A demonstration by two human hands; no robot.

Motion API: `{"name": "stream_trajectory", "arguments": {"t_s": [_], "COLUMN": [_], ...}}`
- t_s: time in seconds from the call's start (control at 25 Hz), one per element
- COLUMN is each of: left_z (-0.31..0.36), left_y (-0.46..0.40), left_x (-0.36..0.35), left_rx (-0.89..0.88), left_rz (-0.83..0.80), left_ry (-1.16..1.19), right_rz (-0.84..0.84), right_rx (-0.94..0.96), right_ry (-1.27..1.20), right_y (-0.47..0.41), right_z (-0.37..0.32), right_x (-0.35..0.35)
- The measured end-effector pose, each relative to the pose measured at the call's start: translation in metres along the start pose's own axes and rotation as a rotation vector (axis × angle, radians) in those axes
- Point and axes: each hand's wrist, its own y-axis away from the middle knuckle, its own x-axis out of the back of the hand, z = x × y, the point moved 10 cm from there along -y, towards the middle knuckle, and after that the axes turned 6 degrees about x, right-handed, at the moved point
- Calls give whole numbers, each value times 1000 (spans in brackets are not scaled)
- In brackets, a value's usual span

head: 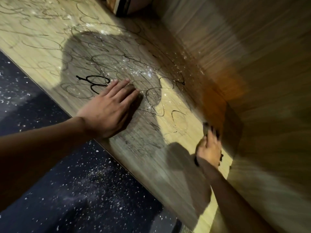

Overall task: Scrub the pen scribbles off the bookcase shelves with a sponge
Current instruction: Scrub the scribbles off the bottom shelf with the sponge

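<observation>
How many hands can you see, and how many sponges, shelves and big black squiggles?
Hands: 2, the left hand flat on the shelf, the right hand gripping the sponge
Sponges: 1, the sponge, blurred
Shelves: 1
Bold black squiggles: 1, the squiggle by the left fingertips; the faint scribbles are too many to count
Total: 5

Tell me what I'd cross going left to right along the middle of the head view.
Speckled dark floor → left hand pressed flat on the scribbled shelf → bold black pen mark just past its fingertips' left → right hand, blurred, at the shelf's corner → wooden side panel.
</observation>
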Motion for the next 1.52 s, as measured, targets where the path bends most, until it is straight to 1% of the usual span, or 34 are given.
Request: {"name": "stream_trajectory", "arguments": {"t_s": [0.04,0.08,0.16,0.2,0.24,0.28,0.32,0.36,0.4,0.44,0.48,0.52,0.6,0.64,0.68,0.72,0.76,0.8,0.84,0.92,0.96,1.0,1.04,1.08,1.12,1.16,1.2,1.28,1.32,1.36,1.4,1.44,1.48,1.52], "left_z": [0,0,-1,-1,-2,-3,-4,-3,-3,-4,-4,-3,-3,-2,-1,-2,-3,-3,-3,-5,-5,-5,-6,-6,-6,-5,-5,-5,-5,-6,-7,-7,-6,-6], "left_y": [0,1,-1,-1,-1,0,0,0,0,-1,-1,-1,-1,-1,0,0,0,0,0,-1,-1,0,-1,-1,0,1,1,1,0,0,0,0,0,0], "left_x": [0,-2,-3,-3,-4,-4,-5,-6,-7,-7,-6,-6,-4,-3,-3,-2,-2,-1,-2,-4,-4,-4,-3,-3,-2,-2,-2,-3,-4,-5,-5,-6,-6,-7], "left_rx": [-3,-1,3,0,0,6,10,12,14,18,16,13,11,2,-3,3,12,19,24,38,36,35,34,35,32,30,29,19,18,23,26,24,19,13], "left_rz": [-1,-6,-6,-7,-7,-6,-5,-6,-8,-9,-5,-4,1,3,3,2,3,4,1,-1,-1,-3,1,5,12,16,18,20,18,16,13,12,9,11], "left_ry": [2,6,14,22,25,16,4,-7,-10,-7,1,7,6,10,16,19,29,39,45,54,60,61,56,51,46,43,45,52,48,46,46,45,46,47], "right_rz": [21,11,-87,-173,-222,-231,-194,-152,-107,-60,-44,-58,-118,-179,-236,-259,-265,-223,-173,-96,-72,-85,-100,-113,-186,-258,-283,-199,-151,-123,-88,-87,-90,-68], "right_rx": [15,91,351,432,469,450,399,311,182,70,23,73,370,488,577,579,484,370,240,20,-11,19,140,301,441,545,556,424,311,155,-6,-80,-30,101], "right_ry": [6,-5,-88,-141,-189,-202,-203,-190,-153,-105,-80,-61,-118,-154,-173,-214,-274,-330,-326,-165,-81,-48,-39,-80,-128,-139,-147,-77,-26,7,13,-26,-55,-112], "right_y": [-11,-9,32,61,82,87,74,51,25,1,-10,-6,38,71,98,110,104,84,59,7,-6,-2,15,45,87,123,141,114,84,53,26,12,13,30], "right_z": [-26,-58,-111,-117,-105,-83,-58,-39,-26,-29,-50,-84,-154,-167,-165,-141,-107,-70,-40,-17,-30,-59,-95,-127,-145,-140,-117,-47,-17,-1,-1,-23,-68,-121], "right_x": [-3,-9,-21,-24,-19,-12,-4,1,0,-4,-11,-20,-30,-30,-25,-17,-8,-2,1,-4,-10,-19,-23,-24,-24,-23,-17,-2,0,1,-2,-11,-18,-21]}}
